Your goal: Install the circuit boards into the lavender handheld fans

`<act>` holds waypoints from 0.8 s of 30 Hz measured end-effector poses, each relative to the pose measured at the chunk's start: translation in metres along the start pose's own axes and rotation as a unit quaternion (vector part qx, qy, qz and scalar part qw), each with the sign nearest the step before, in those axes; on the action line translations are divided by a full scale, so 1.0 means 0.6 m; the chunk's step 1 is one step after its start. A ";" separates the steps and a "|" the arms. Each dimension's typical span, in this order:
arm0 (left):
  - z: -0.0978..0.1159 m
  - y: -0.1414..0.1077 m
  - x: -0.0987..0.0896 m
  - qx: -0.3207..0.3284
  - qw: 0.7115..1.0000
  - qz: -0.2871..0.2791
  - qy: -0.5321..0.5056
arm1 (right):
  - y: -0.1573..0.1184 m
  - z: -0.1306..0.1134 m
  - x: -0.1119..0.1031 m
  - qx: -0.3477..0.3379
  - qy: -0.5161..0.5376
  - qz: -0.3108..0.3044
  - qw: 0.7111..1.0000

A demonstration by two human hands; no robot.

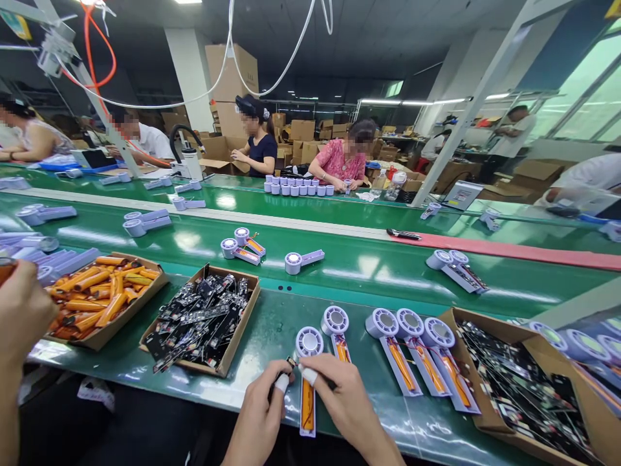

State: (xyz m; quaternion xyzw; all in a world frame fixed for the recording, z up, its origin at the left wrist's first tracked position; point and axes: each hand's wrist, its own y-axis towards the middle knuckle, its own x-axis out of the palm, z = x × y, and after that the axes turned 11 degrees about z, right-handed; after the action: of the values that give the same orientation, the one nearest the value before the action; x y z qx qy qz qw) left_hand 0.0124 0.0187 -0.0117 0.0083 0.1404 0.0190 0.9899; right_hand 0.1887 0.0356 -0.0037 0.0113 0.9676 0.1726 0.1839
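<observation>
A lilac handheld fan (309, 342) lies face up in front of me, its handle open and an orange battery (307, 404) inside. My left hand (259, 411), with a white cover on the thumb, is closed on what looks like a black circuit board (290, 364) beside the fan's neck. Over the top of the handle, my right hand (347, 401) has its fingers pinched together, one in a white cover. What they hold is hidden. Just behind lies another lilac fan (335, 320) with an orange battery, partly covered by my right hand.
Left stand a cardboard tray (145, 294) of orange batteries and a cardboard box (228, 359) of circuit boards. Several open fans (407, 366) and another board box (533, 433) are right. Beyond, a green conveyor (359, 259) carries fans. A co-worker's hand (24, 310) is far left.
</observation>
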 end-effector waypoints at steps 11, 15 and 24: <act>0.004 0.000 0.015 -0.107 0.993 -0.016 -0.057 | -0.001 -0.001 0.010 0.003 -0.002 0.001 1.000; 0.015 0.005 0.021 -0.098 0.994 -0.021 -0.048 | -0.007 -0.004 0.010 -0.047 -0.034 -0.018 0.998; 0.012 0.007 0.020 -0.135 0.989 0.001 -0.060 | -0.014 -0.001 0.008 -0.015 -0.050 -0.049 0.997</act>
State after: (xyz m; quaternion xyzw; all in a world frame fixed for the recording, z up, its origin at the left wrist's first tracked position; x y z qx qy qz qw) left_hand 0.0257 0.0234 -0.0081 -0.1246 0.0773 0.0378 0.9885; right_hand 0.1842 0.0279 -0.0079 -0.0300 0.9541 0.1768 0.2401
